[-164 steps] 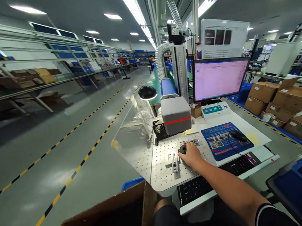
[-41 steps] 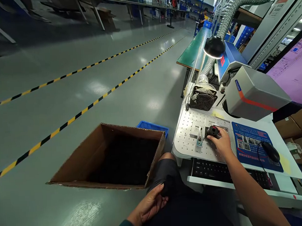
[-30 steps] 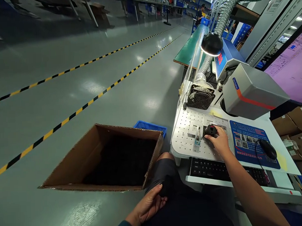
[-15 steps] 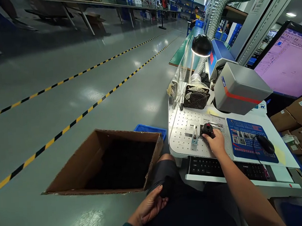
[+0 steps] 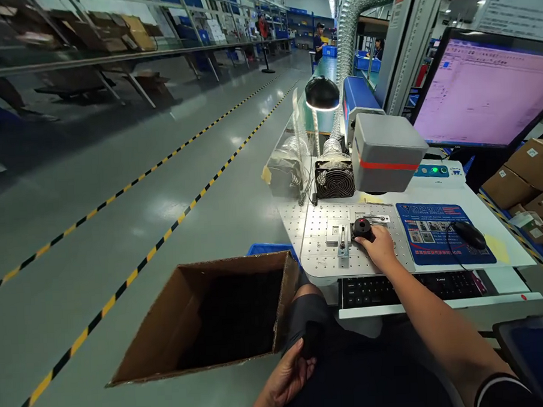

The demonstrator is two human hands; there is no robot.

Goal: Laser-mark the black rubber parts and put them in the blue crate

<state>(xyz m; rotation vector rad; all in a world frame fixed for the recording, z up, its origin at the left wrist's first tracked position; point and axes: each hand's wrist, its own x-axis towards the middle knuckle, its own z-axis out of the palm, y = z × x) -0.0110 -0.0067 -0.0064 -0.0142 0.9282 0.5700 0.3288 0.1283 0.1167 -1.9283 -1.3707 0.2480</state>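
Part (image 5: 365, 231), one: black, roundish and stubby, its upper face marked by a dark round opening and a small red spot. Finish looked matt; the lower side was covered by the hand. Location: on the perforated metal plate (image 5: 319, 265) laid on the white counter (image 5: 442, 191), just to the right of a silver block (image 5: 332, 232) and an upright-slotted bracket (image 5: 343, 246). Contact with either could not be made out from where I stood.

Right hand (image 5: 381, 248), one: grip closed on the part, thumb at its near side, fingers round its right, no wider than the part itself.

Left hand (image 5: 288, 378), one: resting low by the thigh, fingers loosely curled. A dark shape lay by the thumb, lost against dark shorts (image 5: 351, 380); whether the grip had hold of it, I could not tell.

Step in hand, as I judged it: placing or steadying the part beside the block. The next move seemed to call for a firm, level hold, with fingertips clear of the bracket.

Nearby: grey machine head (image 5: 389, 153), above the plate's far edge; fan (image 5: 336, 181), to its left; mouse (image 5: 468, 235), on a blue mat (image 5: 440, 253); open carton (image 5: 147, 344), beside the leg, its inside too dark to read.
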